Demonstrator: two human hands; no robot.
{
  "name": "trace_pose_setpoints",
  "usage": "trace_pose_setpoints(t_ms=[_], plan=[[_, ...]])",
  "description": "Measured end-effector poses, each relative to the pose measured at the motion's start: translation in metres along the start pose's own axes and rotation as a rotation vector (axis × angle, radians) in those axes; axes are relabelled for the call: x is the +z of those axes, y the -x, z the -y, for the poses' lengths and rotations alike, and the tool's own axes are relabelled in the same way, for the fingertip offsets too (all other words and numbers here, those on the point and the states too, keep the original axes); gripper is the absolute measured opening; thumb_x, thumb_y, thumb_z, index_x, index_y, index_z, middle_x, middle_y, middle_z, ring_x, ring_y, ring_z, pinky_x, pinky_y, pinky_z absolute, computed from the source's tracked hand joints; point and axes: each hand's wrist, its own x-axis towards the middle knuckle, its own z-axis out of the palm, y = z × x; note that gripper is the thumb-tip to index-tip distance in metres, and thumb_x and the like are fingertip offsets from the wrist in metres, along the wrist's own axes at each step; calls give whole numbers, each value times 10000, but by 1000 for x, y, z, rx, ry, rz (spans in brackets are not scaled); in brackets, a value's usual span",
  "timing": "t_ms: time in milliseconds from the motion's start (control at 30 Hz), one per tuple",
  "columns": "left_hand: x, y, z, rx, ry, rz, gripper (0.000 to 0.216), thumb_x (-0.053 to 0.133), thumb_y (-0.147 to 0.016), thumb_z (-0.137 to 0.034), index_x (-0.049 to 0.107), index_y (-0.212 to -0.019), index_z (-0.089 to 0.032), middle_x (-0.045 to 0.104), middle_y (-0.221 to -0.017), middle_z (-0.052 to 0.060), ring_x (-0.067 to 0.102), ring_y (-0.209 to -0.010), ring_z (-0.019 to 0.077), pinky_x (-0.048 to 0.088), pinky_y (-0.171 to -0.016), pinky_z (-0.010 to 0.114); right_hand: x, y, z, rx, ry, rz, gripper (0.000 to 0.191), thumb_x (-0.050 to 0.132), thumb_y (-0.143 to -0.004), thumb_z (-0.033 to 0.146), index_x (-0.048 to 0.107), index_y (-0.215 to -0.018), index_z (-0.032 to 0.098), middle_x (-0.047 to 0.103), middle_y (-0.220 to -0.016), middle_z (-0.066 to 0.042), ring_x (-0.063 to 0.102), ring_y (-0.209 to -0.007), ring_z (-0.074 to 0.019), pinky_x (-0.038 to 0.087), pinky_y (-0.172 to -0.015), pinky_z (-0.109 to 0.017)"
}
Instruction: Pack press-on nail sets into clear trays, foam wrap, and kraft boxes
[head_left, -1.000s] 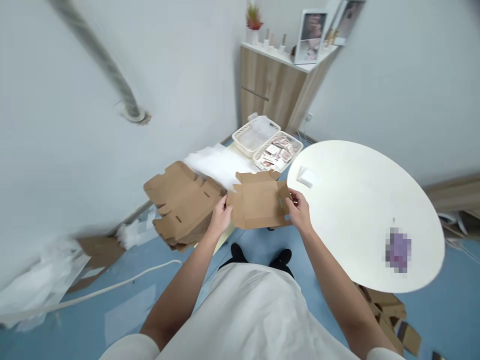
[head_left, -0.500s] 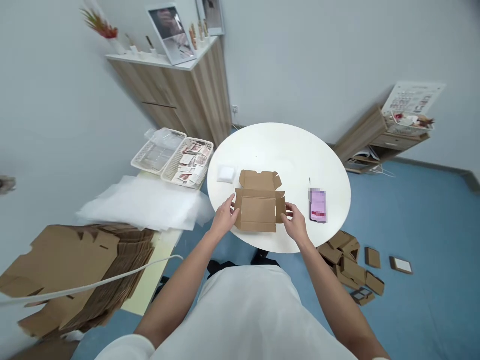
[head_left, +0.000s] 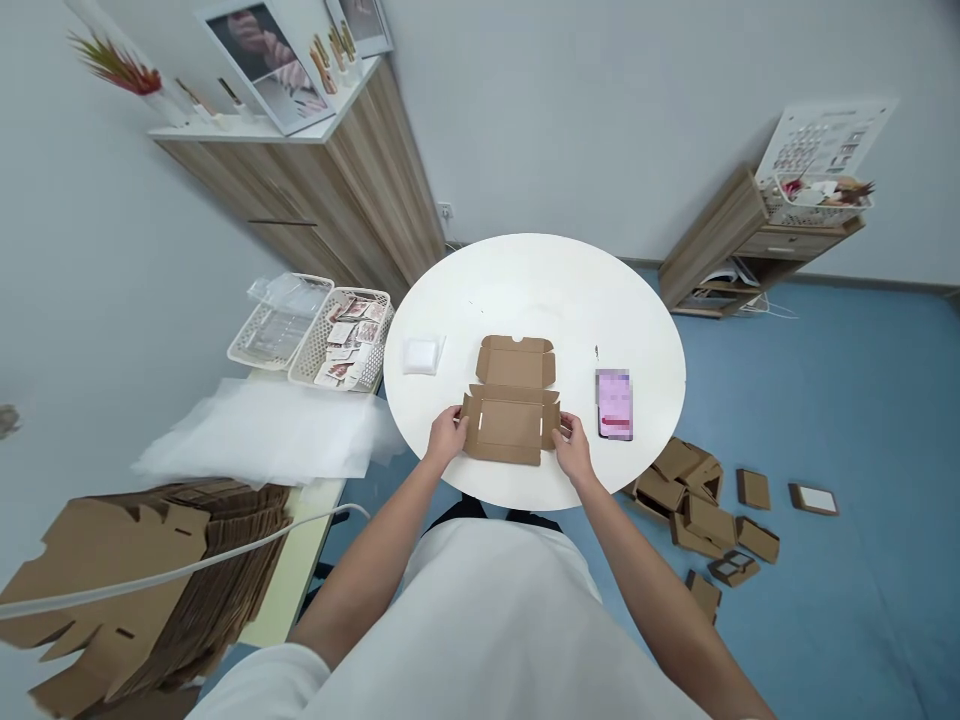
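Observation:
A flat brown cardboard box blank (head_left: 511, 400) lies unfolded on the round white table (head_left: 540, 290), near its front edge. My left hand (head_left: 447, 437) grips the blank's left side flap with curled fingers. My right hand (head_left: 573, 447) pinches the right side flap in the same way. The lid part of the blank points away from me.
A phone (head_left: 614, 403) lies right of the blank, a small white pad (head_left: 421, 355) to its left. Two white baskets (head_left: 315, 322), clear film (head_left: 262, 430) and a stack of flat blanks (head_left: 135, 560) sit on the left. Folded boxes (head_left: 705, 510) litter the blue floor.
My view swung right from the side bench to the round table. Both hands carried the blank over and set it down flat on the table.

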Motion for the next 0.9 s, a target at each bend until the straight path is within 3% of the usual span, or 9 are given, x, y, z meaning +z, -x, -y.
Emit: trace_pose_setpoints(t_ms=[133,367,533,600,667,767,900], plan=[[-6,-13,9,-70,-22,27,315,471,-772,-203,542,-1074,-150,623,-1012,88,592,-839,171,430,-762,283,1,-2,-4,97,-7,-7,444,469,-708,257,387,-1142,215,512,-1174,-106,579,-926,-172,488,-764,-327],[-14,-26,28,-188,71,136,336,558,-723,-260,554,-1042,-154,636,-1001,88,589,-884,185,427,-742,262,-1,-2,-2,188,225,-20,574,521,-670,282,343,-1212,223,549,-1108,-91,571,-920,-196,468,-773,-349],[-11,-27,39,-174,127,230,345,564,-726,-295,547,-1038,-148,629,-1016,101,587,-897,189,423,-745,263,8,3,4,52,484,-149,670,523,-682,339,271,-1282,177,429,-1251,-137,423,-1136,-258,377,-906,-409],[-10,-26,39,-172,82,218,414,570,-723,-315,506,-1096,-146,615,-1030,106,577,-929,199,417,-767,274,16,3,9,-44,645,-192,674,522,-691,343,270,-1292,173,351,-1313,-147,319,-1214,-284,314,-954,-440],[-11,-22,39,-209,55,183,542,568,-725,-371,417,-1189,-136,594,-1056,120,566,-961,209,413,-782,286,23,-1,15,-124,770,-151,632,525,-696,336,313,-1273,193,318,-1335,-136,269,-1238,-295,277,-970,-458],[-16,-9,40,-331,127,230,730,551,-713,-505,274,-1268,-121,583,-1052,145,600,-878,208,442,-715,294,26,-16,23,-124,834,-116,566,520,-703,325,369,-1234,200,346,-1313,-132,302,-1209,-303,281,-951,-468],[-20,12,41,-465,313,386,808,616,-643,-541,251,-1233,-126,629,-912,135,626,-656,179,470,-577,283,11,-46,31,-54,773,-121,476,479,-731,303,416,-1185,176,494,-1160,-133,431,-1079,-286,340,-884,-443]])
